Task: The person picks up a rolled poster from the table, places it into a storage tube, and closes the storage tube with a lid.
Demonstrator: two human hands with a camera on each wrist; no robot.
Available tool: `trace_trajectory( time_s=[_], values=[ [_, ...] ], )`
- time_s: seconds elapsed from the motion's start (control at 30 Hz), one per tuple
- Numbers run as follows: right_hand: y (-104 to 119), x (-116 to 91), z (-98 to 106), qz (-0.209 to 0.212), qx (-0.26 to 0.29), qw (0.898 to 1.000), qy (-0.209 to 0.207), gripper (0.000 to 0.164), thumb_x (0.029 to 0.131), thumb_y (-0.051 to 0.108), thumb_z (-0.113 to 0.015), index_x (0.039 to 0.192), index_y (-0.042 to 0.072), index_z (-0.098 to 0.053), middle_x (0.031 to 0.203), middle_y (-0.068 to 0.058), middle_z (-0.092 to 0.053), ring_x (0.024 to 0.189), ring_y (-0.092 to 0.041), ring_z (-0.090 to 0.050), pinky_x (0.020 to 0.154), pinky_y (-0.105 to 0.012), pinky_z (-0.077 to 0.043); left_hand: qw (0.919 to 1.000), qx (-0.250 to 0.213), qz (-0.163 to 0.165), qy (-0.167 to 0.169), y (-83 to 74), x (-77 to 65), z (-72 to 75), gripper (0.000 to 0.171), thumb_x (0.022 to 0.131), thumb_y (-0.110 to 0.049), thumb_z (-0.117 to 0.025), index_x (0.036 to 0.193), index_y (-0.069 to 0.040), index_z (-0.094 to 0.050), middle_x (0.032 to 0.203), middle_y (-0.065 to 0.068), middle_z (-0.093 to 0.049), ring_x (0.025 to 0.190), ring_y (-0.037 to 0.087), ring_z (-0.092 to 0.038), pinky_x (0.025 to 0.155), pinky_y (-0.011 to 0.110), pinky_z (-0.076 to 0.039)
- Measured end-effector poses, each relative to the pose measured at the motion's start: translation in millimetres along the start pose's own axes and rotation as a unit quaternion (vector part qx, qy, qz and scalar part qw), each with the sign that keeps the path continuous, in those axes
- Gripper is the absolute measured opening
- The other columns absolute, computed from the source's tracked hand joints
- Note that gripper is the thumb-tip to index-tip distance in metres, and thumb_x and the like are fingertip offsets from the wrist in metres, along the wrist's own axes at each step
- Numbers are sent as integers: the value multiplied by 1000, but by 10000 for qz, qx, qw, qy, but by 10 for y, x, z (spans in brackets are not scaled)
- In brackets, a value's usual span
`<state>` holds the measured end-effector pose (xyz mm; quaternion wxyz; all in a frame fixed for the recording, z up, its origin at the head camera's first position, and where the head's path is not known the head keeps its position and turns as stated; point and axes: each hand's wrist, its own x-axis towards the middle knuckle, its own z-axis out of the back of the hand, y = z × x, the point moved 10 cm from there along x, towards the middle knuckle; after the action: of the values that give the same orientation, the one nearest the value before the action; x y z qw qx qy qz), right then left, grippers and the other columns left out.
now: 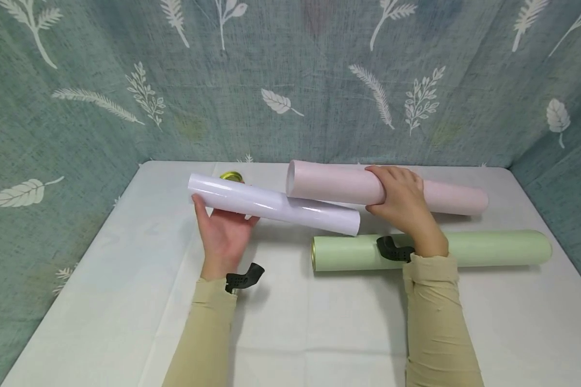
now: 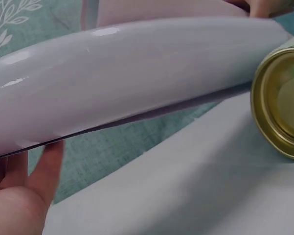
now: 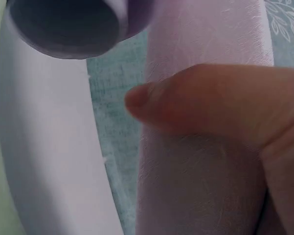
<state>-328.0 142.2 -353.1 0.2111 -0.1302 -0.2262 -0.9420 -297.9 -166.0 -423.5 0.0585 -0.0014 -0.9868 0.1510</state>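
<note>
My left hand (image 1: 225,236) holds a glossy white paper roll (image 1: 276,207) near its left end, palm up, thumb in front and fingers partly hidden behind it. The roll slants down to the right above the table. With my right hand (image 1: 399,201) I grip a pale pink roll (image 1: 336,184) around its middle from above; its left end looks hollow. In the head view the pink roll's left part overlaps the white one. The right wrist view shows my thumb (image 3: 195,100) across the pink roll's textured surface and the white roll's open end (image 3: 123,19).
A light green tube (image 1: 494,248) with a gold metal end (image 2: 264,105) lies across the table's right side, below my right wrist. Behind the white roll sits a round gold lid (image 1: 231,176). A leaf-patterned curtain (image 1: 314,107) borders the white table (image 1: 116,279).
</note>
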Motion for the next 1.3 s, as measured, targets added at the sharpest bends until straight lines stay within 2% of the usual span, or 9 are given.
trace_trajectory(
  time_s=[0.07,0.23,0.37,0.5,0.6,0.7,0.8,1.13,1.3],
  values=[
    [-6,4,-11,-9,-38,10000,-13,75,61,21,-80,127,20,-46,123,-6,-48,116,-30,-35,93,-53,-17,10000,-41,-43,-24,19,6,-5,70,79,-56,-55,135,-17,-37,129,9,-40,120,25,-36,95,45,-29],
    [-4,5,-19,-28,-26,10000,-18,75,60,21,-80,127,20,-46,122,-7,-48,116,-31,-35,92,-53,-17,9994,178,-209,205,51,19,-52,59,87,-39,-56,136,-18,-32,135,6,-35,125,26,-32,99,38,-29],
    [4,14,-10,-32,-17,10000,3,75,61,21,-80,128,20,-45,123,-6,-48,117,-30,-34,93,-53,-17,9982,395,37,456,121,1,-96,51,88,-37,-54,134,-22,-36,135,8,-32,125,31,-31,98,50,-24],
    [10,19,7,-41,20,10000,23,76,62,21,-80,129,20,-44,124,-6,-47,118,-29,-34,94,-53,-16,9959,486,363,664,194,-28,-141,47,90,-41,-47,133,-28,-37,127,11,-39,122,34,-33,92,63,-19],
    [5,14,23,-54,57,10000,21,76,62,22,-80,129,20,-44,125,-6,-46,118,-29,-34,94,-53,-16,9953,480,374,748,205,-41,-155,41,94,-30,-44,133,-26,-36,121,10,-43,120,31,-35,92,65,-17],
    [-1,5,40,-69,86,9999,10,76,62,22,-80,129,20,-44,125,-6,-46,118,-29,-35,94,-53,-16,9953,562,205,762,170,-44,-155,41,94,-14,-42,134,-21,-35,122,8,-44,120,28,-34,93,65,-18],
    [-3,-1,66,-86,143,9999,-22,75,62,21,-80,129,19,-44,124,-6,-46,117,-30,-35,94,-52,-16,9949,752,-51,675,97,-32,-140,44,94,-6,-42,136,-17,-33,125,7,-43,121,27,-35,93,63,-21],
    [-2,-9,105,-106,216,9997,-23,75,63,19,-80,129,19,-44,125,-7,-46,116,-30,-35,93,-53,-17,9939,949,-435,348,-77,-8,-85,41,93,-9,-45,133,-10,-37,128,8,-42,112,26,-43,96,57,-25],
    [-22,-23,116,-132,240,9996,-8,75,63,20,-80,129,20,-44,125,-7,-46,117,-30,-35,93,-53,-16,9918,958,-785,299,-305,-41,-91,31,93,-12,-46,124,-11,-42,133,14,-39,117,32,-41,96,56,-27]
  ],
)
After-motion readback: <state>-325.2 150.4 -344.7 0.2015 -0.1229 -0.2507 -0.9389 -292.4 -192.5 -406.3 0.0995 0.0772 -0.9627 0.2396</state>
